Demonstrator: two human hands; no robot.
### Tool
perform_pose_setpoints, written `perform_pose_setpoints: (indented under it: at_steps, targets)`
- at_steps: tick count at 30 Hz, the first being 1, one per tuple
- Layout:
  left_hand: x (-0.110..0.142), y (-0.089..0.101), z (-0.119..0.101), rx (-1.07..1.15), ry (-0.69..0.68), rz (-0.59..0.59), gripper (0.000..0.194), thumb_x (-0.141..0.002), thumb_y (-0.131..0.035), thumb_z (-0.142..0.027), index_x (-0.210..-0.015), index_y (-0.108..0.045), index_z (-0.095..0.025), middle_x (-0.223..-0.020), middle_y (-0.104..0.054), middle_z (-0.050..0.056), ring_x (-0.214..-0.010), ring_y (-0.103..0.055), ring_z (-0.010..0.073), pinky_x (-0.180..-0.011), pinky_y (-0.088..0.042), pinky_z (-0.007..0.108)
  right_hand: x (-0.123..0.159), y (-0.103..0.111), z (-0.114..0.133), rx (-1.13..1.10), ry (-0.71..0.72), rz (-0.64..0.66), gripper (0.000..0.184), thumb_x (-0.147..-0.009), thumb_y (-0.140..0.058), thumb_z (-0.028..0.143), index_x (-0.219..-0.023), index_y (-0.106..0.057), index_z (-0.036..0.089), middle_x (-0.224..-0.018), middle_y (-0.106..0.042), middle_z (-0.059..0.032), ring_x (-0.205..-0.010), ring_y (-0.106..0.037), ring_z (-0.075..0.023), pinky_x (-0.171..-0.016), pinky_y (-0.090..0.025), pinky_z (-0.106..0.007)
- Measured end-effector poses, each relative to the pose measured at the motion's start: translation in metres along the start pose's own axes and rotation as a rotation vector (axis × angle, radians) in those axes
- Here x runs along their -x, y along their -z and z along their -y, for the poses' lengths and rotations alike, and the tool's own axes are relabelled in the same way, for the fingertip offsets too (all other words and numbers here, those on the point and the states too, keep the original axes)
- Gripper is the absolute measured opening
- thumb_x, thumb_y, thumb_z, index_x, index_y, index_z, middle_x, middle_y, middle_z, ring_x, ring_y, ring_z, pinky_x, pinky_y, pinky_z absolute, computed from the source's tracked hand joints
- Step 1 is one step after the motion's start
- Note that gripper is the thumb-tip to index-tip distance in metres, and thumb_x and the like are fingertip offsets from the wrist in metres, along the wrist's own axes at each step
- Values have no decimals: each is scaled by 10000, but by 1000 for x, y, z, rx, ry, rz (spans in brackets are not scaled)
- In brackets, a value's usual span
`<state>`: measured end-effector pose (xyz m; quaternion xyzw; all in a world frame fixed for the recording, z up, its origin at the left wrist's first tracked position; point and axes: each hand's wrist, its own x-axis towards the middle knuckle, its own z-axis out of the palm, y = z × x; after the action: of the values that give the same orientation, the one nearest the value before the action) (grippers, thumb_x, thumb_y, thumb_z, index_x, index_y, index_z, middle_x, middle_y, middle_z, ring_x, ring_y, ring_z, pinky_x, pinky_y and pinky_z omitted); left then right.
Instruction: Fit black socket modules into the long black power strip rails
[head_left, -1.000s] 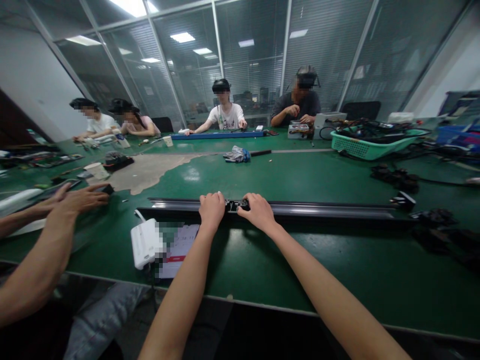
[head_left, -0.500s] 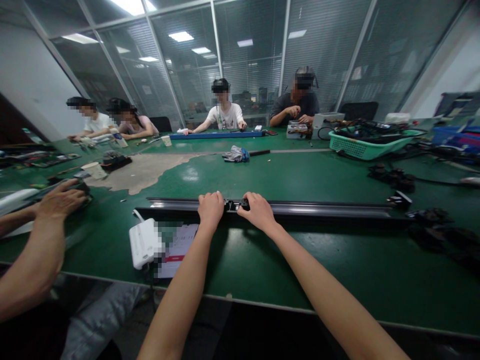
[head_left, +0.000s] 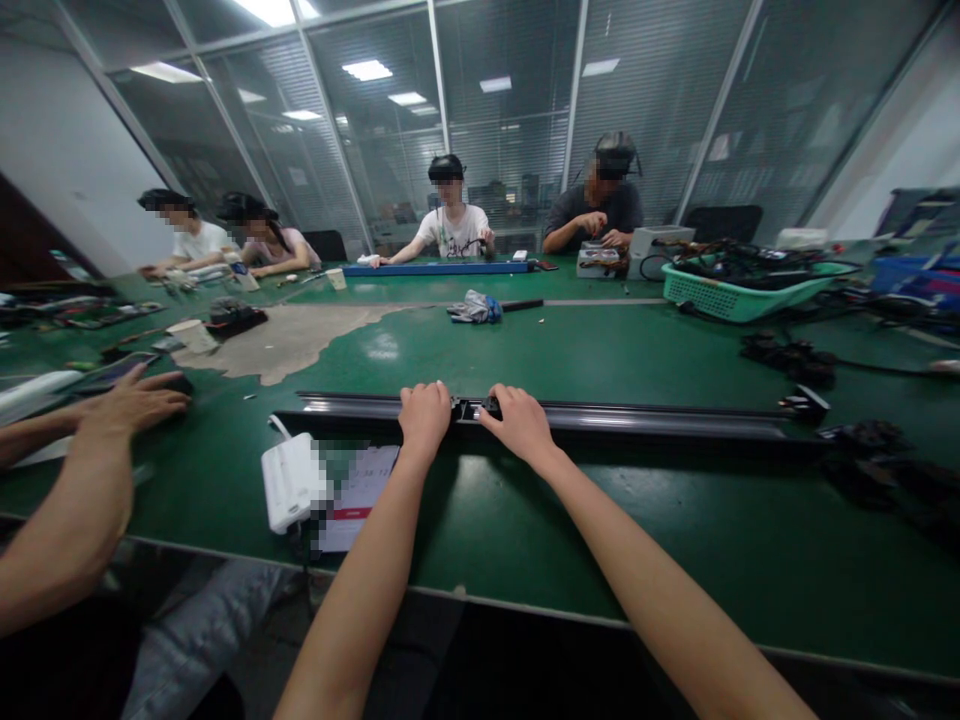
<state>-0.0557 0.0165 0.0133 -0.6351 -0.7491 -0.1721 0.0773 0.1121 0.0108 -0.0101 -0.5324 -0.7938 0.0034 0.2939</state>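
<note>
A long black metal rail [head_left: 660, 418] with a shiny channel lies crosswise on the green table. My left hand [head_left: 425, 422] is curled over the rail near its middle, its fingers closed on it. A short gap to the right, my right hand [head_left: 523, 425] pinches a small black part [head_left: 492, 407] at the channel. Between the hands, small dark and silvery details show in the channel, too small to make out. My fingers hide the undersides of what they grip.
Nearby on the left are a white power bank [head_left: 291, 484], a phone [head_left: 364, 498] and a co-worker's hand [head_left: 142, 400]. Dark parts [head_left: 870, 437] lie by the rail's right end. Farther back are gloves [head_left: 475, 307] and a green basket [head_left: 735, 298] of cables. Several people sit opposite.
My hands keep the same hold on the rail and the small part. The co-worker's hand at left has shifted slightly, its fingers now more stretched out. The view has tilted a little.
</note>
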Motion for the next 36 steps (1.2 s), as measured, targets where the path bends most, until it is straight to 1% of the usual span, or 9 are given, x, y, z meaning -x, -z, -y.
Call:
perform_pose_setpoints:
  at_steps: [4,13,22,30,36]
  targets:
    - [0,0,0,14,6,3,559,-1013,-196,-356,-1042,-702,-118,-1078,-680,192,-1088,-554,301,-937,-423,421,0,2,1,-5,-12,19,245,-921,-499,411,-1015,-569,196,-948,-662,-92,-929,-592,-221,-798,-407,-318]
    - [0,1,0,-8,11,-2,540,-1015,-209,-336,-1015,-704,-121,-1070,-681,187,-1081,-551,297,-937,-422,409,0,3,0,-2,-27,18,237,-916,-499,400,-1002,-569,191,-935,-662,-90,-911,-592,-219,-783,-403,-316]
    - [-1,-1,2,-13,-34,-2,550,-1010,-190,-310,-999,-701,-106,-1034,-681,199,-1059,-561,301,-947,-406,431,1,5,0,20,-17,1,205,-909,-497,377,-972,-566,194,-923,-666,-84,-895,-589,-220,-779,-394,-318]
    - [1,-1,0,18,-9,-23,567,-1012,-179,-326,-1003,-705,-111,-1040,-678,198,-1072,-555,304,-939,-420,428,2,6,-1,45,-54,25,223,-905,-490,386,-977,-563,188,-926,-664,-94,-899,-579,-222,-772,-387,-313]
    - [-1,0,-1,-3,21,-9,577,-1005,-186,-333,-999,-719,-114,-1052,-692,192,-1067,-564,305,-927,-438,418,1,8,-1,66,-65,33,224,-906,-482,384,-987,-556,189,-944,-666,-98,-898,-580,-224,-776,-383,-320]
